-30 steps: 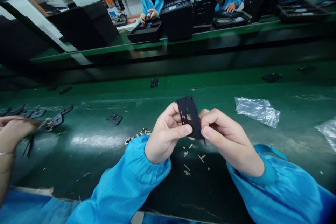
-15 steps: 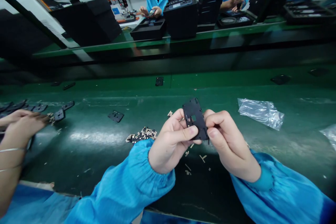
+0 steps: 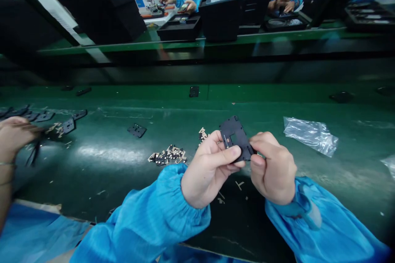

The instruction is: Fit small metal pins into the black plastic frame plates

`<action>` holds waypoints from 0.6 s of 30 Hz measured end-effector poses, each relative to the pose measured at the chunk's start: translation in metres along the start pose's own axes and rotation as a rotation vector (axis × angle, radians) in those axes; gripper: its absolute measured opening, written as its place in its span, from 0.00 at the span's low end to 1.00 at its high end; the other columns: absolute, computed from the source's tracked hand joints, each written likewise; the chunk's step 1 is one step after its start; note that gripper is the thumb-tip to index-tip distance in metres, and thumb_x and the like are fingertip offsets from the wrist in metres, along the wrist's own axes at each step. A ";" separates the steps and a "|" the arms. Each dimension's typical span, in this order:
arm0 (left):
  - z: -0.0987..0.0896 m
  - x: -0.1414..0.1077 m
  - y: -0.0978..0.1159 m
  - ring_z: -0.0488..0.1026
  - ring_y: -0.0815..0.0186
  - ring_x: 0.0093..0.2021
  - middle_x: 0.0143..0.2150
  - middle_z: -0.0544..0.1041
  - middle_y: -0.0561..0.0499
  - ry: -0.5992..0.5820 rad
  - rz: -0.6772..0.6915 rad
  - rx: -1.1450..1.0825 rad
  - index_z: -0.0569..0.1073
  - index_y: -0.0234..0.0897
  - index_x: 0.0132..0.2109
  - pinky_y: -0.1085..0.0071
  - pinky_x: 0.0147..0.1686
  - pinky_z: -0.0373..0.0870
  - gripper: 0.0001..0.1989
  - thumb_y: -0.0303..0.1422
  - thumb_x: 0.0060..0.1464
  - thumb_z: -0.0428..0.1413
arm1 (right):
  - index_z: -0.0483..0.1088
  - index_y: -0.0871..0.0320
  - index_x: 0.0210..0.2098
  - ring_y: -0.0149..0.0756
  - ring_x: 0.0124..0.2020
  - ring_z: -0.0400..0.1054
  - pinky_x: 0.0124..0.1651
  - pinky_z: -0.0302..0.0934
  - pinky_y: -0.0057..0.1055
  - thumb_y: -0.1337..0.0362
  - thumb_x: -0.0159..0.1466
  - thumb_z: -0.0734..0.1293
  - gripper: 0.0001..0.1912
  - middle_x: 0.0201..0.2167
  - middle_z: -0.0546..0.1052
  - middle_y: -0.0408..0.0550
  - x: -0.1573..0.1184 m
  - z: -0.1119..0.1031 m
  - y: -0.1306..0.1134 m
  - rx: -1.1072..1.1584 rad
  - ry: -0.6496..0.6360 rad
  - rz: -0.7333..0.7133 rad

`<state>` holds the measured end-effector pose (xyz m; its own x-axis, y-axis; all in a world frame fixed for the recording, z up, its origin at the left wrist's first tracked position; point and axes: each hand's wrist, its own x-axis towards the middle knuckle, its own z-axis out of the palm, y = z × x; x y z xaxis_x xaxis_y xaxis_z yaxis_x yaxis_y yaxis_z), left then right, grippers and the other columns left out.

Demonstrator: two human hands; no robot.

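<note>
A flat black plastic part with a small rectangular cutout is held tilted above the green table. My left hand grips it from the left, thumb on its face and fingers behind. At its lower right edge, my right hand is closed in a pinch; whatever lies between those fingertips is hidden. A pile of small metallic and beige pieces lies left of my left hand, and a smaller cluster is just behind it.
Clear plastic bags lie at the right. One black part rests left of centre, another farther back. Another person's hand is at the left, near several black parts. Black trays and people stand behind a raised ledge.
The view has shifted slightly. The held black part is tilted more, and my right hand has turned at its edge. At the left, the other person's hand has moved away leftward.
</note>
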<state>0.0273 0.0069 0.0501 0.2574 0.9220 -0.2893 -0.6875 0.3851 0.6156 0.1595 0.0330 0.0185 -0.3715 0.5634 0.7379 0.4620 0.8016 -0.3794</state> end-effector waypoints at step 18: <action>-0.001 0.002 0.003 0.67 0.78 0.23 0.28 0.70 0.53 -0.036 0.036 -0.011 0.64 0.31 0.34 0.83 0.24 0.64 0.08 0.23 0.47 0.56 | 0.62 0.55 0.31 0.29 0.24 0.56 0.25 0.50 0.27 0.60 0.67 0.55 0.10 0.23 0.61 0.40 0.003 -0.007 -0.005 0.829 -0.149 0.364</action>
<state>0.0250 0.0099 0.0507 0.2563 0.9363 -0.2402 -0.7046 0.3510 0.6167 0.1620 0.0295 0.0269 -0.4425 0.7832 0.4367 -0.1339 0.4238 -0.8958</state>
